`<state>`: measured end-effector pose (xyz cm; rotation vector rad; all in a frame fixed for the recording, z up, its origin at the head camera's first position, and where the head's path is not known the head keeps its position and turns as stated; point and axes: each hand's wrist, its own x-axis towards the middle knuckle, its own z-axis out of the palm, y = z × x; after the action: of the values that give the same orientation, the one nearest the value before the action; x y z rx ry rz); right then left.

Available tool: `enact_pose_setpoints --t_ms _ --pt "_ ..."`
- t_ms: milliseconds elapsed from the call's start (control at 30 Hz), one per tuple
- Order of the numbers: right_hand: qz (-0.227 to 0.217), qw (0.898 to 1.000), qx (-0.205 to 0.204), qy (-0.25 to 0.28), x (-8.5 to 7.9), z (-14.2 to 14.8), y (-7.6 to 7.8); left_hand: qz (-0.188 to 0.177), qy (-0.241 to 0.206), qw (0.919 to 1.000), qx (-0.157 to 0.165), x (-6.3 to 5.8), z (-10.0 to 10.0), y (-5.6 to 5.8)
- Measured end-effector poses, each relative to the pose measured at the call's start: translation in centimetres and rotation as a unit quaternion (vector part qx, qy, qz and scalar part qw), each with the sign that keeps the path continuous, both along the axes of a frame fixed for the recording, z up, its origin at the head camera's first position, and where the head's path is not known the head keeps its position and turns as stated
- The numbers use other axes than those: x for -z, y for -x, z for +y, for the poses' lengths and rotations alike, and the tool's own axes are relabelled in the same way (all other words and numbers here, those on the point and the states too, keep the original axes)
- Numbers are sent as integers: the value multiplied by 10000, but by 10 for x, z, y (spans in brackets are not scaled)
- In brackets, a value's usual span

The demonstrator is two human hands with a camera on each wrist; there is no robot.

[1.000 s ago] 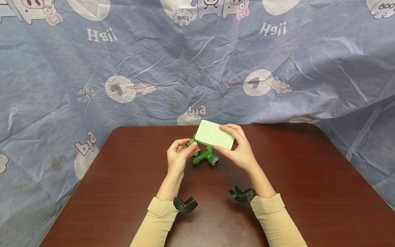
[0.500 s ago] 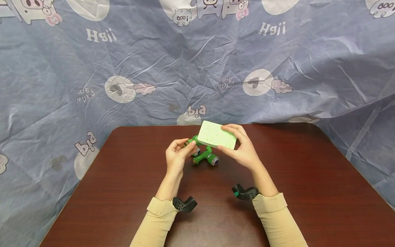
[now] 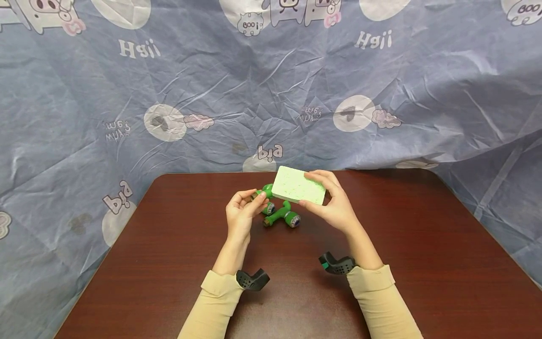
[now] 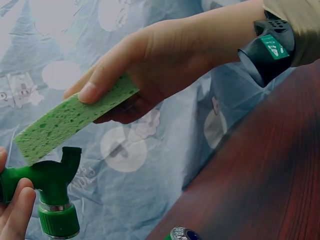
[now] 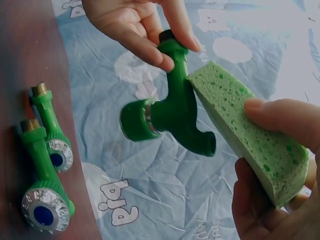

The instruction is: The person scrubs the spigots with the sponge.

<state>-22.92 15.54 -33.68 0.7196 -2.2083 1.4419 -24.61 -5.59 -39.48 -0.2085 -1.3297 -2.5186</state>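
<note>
Two grips matter to me from here: the left hand pinches the green faucet by the end away from its spout, raised above the table, while the right hand grasps the sponge, which I'd slide lightly lest that pinch twist.

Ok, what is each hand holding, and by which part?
The left hand holds a green tap by its dark-tipped end; the right hand grips a green sponge toward the end farther from the tap.
</note>
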Motion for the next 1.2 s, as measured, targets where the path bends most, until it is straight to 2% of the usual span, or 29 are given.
enact_pose_setpoints --t_ms 167,433,633,733,867,967,1100,1200 --pt "-38 9999 67 95 0 0 1 23 -24 10000 27 0 -1 1" --pt "-143 9977 315 582 -2 8 1 86 139 9997 207 -2 -5 0" --pt "-156 9952 393 879 -1 9 3 47 530 9976 445 -3 -7 -1" --pt "-216 9937 354 1044 0 7 4 38 893 9948 484 -2 -8 -1" --pt "-250 9917 308 1225 1 4 4 39 1389 9887 569 -1 -8 0" --pt "-215 9908 338 1289 1 2 3 159 1661 9825 832 0 -8 -2" --pt "-280 9928 315 1119 0 0 1 628 2058 9695 1172 1 -7 -3" --pt "-405 9944 267 940 -1 2 1 1015 2262 9608 1239 3 -7 -2"
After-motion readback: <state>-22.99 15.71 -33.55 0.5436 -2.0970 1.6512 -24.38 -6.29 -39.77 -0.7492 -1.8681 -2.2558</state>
